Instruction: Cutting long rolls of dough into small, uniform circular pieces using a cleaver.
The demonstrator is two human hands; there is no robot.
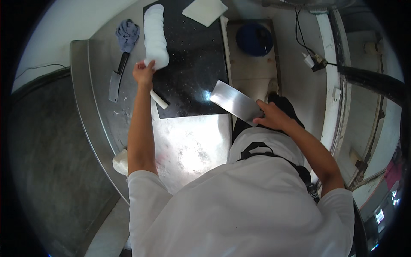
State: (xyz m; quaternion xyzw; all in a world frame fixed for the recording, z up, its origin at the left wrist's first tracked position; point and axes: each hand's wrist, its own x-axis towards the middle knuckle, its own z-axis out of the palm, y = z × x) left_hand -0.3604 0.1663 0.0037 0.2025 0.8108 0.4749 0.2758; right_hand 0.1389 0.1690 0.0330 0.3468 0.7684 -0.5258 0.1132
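Note:
A row of overlapping thin white discs (155,35), which look like dough wrappers, runs along the left side of a black board (192,64). At the row's near end, my left hand (143,73) pinches the edge of the closest disc between thumb and fingers. My right hand (273,115) grips a broad, shiny metal blade (237,102) like a cleaver's; its handle is hidden by the hand. The blade's far end reaches over the board's near right corner. A short white strip (159,99), possibly dough, lies by the board's near left corner.
A black-handled cleaver (116,80) rests on the steel counter (102,67) at left, touching a crumpled blue-grey cloth (127,33). A whitish folded sheet (205,12) lies at the board's far edge. Right of the board are a blue round container (254,39) and a power plug with cables (316,62).

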